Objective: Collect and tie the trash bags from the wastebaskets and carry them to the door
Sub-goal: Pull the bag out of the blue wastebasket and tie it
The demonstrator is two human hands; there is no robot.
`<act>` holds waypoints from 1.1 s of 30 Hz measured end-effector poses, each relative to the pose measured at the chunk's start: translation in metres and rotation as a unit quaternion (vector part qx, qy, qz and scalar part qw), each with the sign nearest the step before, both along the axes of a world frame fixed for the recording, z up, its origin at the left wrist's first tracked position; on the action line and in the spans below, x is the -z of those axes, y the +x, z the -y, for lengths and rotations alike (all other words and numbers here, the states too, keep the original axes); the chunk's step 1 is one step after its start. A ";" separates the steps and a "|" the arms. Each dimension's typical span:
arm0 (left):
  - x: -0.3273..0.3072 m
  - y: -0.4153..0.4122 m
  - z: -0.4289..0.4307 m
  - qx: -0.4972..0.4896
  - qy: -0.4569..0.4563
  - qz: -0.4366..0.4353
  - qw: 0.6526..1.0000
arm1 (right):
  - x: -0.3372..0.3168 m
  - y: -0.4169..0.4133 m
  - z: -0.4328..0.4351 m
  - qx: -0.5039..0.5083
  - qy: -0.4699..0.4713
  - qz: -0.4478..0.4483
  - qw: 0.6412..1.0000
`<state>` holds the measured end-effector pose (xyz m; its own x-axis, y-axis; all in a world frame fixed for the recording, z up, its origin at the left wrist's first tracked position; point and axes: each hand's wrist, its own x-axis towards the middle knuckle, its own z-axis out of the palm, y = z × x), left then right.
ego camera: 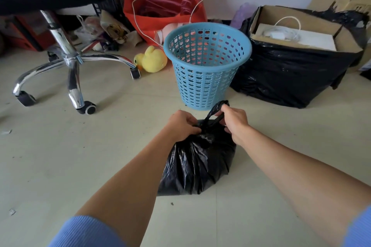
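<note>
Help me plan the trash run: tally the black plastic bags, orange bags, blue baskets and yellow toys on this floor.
Black plastic bags: 2, the small trash bag held by its neck and the large bag round the cardboard box
Orange bags: 1
Blue wastebaskets: 1
Yellow plush ducks: 1
Total: 5

**Black plastic, blue lattice**

At lower centre the trash bag [197,166] is glossy black. Above it, the wastebasket [206,66] is sky blue, its wall a grid of small holes. To its left, the plush duck [152,59] is yellow with an orange beak. The tote bag [160,24] at upper centre is orange-red, holding pink hangers [186,4]. On the right, shiny black film [291,78] wraps a brown cardboard box [301,16]. The sleeve [86,232] at lower left is ribbed blue; the floor [60,156] is pale cream.
</note>
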<state>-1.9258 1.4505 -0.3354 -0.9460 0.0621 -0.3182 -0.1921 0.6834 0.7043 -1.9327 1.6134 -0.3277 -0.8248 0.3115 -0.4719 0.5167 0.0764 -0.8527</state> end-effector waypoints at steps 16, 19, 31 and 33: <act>-0.013 0.008 0.003 -0.205 0.108 -0.034 0.972 | -0.002 -0.010 -0.002 0.074 -0.117 0.039 0.990; -0.017 0.008 0.007 -0.189 0.159 0.020 0.969 | -0.003 -0.011 -0.004 0.065 -0.129 0.047 0.988; -0.037 0.012 0.030 -0.102 0.371 0.119 0.915 | -0.010 -0.011 -0.015 0.088 -0.175 0.039 0.980; -0.041 0.013 0.034 -0.070 0.381 0.154 0.909 | -0.013 -0.011 -0.014 0.090 -0.181 0.037 0.979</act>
<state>-1.9129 1.4164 -0.2939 -0.8352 0.2607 -0.4842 -0.5077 -0.0271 0.8611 -1.9433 1.6275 -0.3148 -0.7317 0.2503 -0.6340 0.5552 -0.3208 -0.7674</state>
